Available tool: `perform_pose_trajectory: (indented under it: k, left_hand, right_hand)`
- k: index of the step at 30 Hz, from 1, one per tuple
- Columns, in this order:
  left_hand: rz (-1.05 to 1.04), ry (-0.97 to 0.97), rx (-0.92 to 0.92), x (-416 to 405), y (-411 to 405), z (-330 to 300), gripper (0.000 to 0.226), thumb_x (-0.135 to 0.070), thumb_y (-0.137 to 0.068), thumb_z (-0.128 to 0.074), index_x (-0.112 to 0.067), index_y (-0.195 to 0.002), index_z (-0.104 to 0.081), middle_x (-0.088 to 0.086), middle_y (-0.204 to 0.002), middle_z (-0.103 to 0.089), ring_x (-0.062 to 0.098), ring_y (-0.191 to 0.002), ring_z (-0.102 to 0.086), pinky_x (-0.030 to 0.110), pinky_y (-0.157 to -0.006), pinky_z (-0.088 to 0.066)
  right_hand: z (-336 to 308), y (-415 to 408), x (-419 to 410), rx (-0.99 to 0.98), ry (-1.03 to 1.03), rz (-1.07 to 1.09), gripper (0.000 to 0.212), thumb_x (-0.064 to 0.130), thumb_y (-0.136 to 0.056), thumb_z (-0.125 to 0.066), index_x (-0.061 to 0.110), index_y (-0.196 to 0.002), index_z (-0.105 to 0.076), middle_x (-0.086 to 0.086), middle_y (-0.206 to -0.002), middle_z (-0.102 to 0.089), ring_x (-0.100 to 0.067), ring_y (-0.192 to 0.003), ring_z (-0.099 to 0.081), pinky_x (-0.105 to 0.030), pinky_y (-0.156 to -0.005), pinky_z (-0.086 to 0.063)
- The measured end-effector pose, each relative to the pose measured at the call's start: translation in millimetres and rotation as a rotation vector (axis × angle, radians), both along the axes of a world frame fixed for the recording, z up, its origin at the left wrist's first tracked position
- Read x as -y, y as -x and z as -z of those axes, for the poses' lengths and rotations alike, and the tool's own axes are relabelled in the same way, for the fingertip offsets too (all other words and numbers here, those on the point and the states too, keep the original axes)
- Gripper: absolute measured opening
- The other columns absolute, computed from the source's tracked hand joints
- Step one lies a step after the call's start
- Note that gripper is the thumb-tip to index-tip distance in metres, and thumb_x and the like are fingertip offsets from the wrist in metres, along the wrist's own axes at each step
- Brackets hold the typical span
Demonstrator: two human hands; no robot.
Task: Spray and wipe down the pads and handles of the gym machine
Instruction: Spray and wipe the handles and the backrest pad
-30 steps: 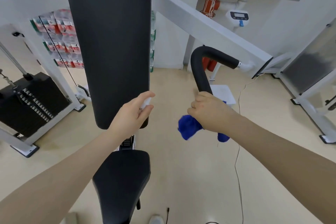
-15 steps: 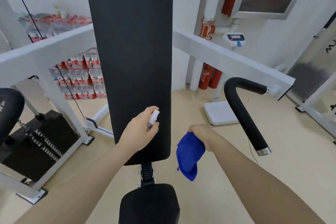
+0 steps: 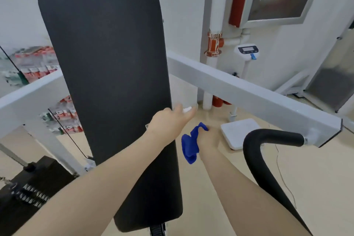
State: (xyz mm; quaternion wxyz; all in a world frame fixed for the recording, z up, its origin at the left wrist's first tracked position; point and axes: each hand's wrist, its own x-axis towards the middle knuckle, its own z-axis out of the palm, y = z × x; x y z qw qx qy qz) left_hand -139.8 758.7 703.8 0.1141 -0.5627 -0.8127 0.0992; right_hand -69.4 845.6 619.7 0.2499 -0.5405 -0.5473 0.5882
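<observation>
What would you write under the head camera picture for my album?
Left hand holds a small spray bottle by the black back pad; right hand grips a blue cloth.

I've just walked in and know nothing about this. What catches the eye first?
A tall black back pad fills the centre. In front of it, the left hand holds a small white spray bottle; beside it the right hand grips a bright blue cloth. A curved black handle stands right.

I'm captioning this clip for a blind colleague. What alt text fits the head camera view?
A person's left hand holds a small white spray bottle beside a tall black back pad, while the right hand grips a blue cloth. A curved black handle on a white frame arm is at right.
</observation>
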Motion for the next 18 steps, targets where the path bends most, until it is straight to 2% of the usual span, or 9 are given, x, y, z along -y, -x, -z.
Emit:
perform_pose_trajectory:
  k: [4, 6, 8, 11, 14, 18]
  left_hand:
    - [-0.001, 0.047, -0.205, -26.5, 21.8, -22.5, 0.066, 0.005, -0.083, -0.042, -0.02, -0.137, -0.014, 0.012, -0.112, -0.043, 0.023, -0.065, -0.04, 0.03, -0.044, -0.027]
    - [0.057, 0.05, -0.327, -31.7, 41.5, -31.2, 0.068, 0.001, -0.077, -0.052, -0.021, -0.131, -0.016, 0.013, -0.117, -0.047, 0.019, -0.053, -0.034, 0.027, -0.038, -0.021]
    - [0.08, 0.074, -0.359, -29.6, 53.4, -39.3, 0.067, 0.001, -0.073, -0.055, -0.023, -0.123, -0.018, 0.016, -0.126, -0.046, 0.016, -0.043, -0.022, 0.023, -0.035, -0.013]
    - [0.062, 0.186, -0.322, -39.1, 69.6, -52.9, 0.057, 0.0, -0.084, -0.043, -0.027, -0.125, -0.013, 0.018, -0.141, -0.023, 0.017, -0.045, -0.03, 0.028, -0.037, -0.033]
    - [-0.031, 0.235, -0.284, -37.7, 75.7, -56.8, 0.052, -0.006, -0.091, -0.041, -0.029, -0.132, -0.018, 0.016, -0.15, -0.001, 0.017, -0.049, -0.046, 0.028, -0.038, -0.037]
    - [-0.052, 0.289, -0.259, -36.7, 75.8, -49.6, 0.051, -0.01, -0.092, -0.042, -0.028, -0.136, -0.02, 0.015, -0.154, 0.001, 0.017, -0.051, -0.053, 0.03, -0.044, -0.048]
  right_hand:
    - [-2.7, 29.3, -11.4, -0.208, 0.013, 0.056, 0.024, 0.006, -0.094, -0.04, 0.02, -0.078, -0.051, 0.009, -0.072, -0.05, -0.011, -0.067, -0.049, -0.027, -0.07, -0.039]
    - [-4.7, 41.5, -11.4, -0.31, 0.013, 0.036, 0.025, 0.007, -0.092, -0.041, 0.024, -0.078, -0.054, 0.007, -0.073, -0.053, -0.016, -0.07, -0.052, -0.026, -0.069, -0.042]
    - [-11.5, 52.1, -13.2, -0.308, -0.037, -0.015, 0.019, 0.008, -0.093, -0.043, 0.02, -0.088, -0.057, 0.004, -0.08, -0.058, -0.015, -0.075, -0.055, -0.024, -0.07, -0.042]
    - [-20.2, 63.4, -23.7, -0.339, -0.132, -0.062, 0.015, 0.013, -0.093, -0.046, 0.015, -0.088, -0.06, 0.001, -0.082, -0.059, -0.013, -0.076, -0.055, -0.024, -0.069, -0.041]
    - [-25.9, 70.9, -23.9, -0.349, -0.155, -0.09, 0.015, 0.015, -0.094, -0.046, 0.016, -0.088, -0.059, 0.006, -0.077, -0.056, -0.005, -0.068, -0.05, -0.019, -0.061, -0.036]
    - [-24.3, 75.6, -23.2, -0.349, -0.124, -0.102, 0.018, 0.016, -0.096, -0.044, 0.012, -0.101, -0.061, 0.002, -0.088, -0.059, -0.01, -0.078, -0.052, -0.014, -0.061, -0.036]
